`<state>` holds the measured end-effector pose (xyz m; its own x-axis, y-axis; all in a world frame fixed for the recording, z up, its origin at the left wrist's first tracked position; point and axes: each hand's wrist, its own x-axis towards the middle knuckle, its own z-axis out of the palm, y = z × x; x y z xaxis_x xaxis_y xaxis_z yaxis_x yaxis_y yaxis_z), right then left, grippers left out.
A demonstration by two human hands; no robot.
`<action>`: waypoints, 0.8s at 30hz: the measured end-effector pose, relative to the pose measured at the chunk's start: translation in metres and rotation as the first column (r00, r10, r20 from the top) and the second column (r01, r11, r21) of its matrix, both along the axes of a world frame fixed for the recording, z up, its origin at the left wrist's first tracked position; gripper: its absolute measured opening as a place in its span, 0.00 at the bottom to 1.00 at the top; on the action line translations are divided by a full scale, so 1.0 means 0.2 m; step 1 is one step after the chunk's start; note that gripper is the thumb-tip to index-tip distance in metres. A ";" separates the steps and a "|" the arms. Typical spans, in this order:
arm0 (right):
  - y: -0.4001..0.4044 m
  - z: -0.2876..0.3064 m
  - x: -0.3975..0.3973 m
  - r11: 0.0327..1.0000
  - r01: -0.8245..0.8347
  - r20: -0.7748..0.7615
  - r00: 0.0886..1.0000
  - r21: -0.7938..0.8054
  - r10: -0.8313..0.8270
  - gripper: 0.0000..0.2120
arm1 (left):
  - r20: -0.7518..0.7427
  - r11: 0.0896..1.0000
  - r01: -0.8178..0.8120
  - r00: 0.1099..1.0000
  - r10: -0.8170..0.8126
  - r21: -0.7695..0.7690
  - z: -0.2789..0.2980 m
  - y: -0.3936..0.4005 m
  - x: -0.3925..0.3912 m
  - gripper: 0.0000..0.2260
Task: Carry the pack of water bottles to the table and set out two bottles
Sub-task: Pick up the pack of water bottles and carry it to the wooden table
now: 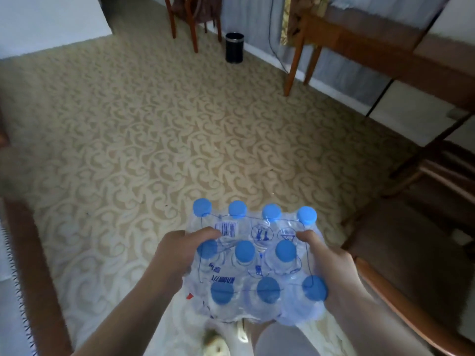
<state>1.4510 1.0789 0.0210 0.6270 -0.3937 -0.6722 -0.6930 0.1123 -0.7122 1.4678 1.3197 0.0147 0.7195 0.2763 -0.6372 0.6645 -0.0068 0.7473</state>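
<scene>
A shrink-wrapped pack of water bottles (257, 263) with blue caps is held in front of me, above the carpet. My left hand (177, 253) grips its left side, thumb lying over the top film near the barcode. My right hand (331, 263) grips the right side, thumb on top. The pack holds several bottles in rows, seen from above. A wooden table (380, 57) stands at the upper right, well beyond the pack.
Patterned beige carpet (154, 129) spreads ahead. A black bin (234, 47) stands by the far wall, chair legs (192, 24) to its left. A wooden chair (411, 253) is close on my right. A wooden bed edge (28, 253) runs along my left.
</scene>
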 end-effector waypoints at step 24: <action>0.25 0.06 2.30 0.970 0.242 -0.043 0.969 0.011 -0.241 0.44 | 0.039 0.973 0.218 0.976 -0.216 -0.070 0.05 0.15 2.53 0.17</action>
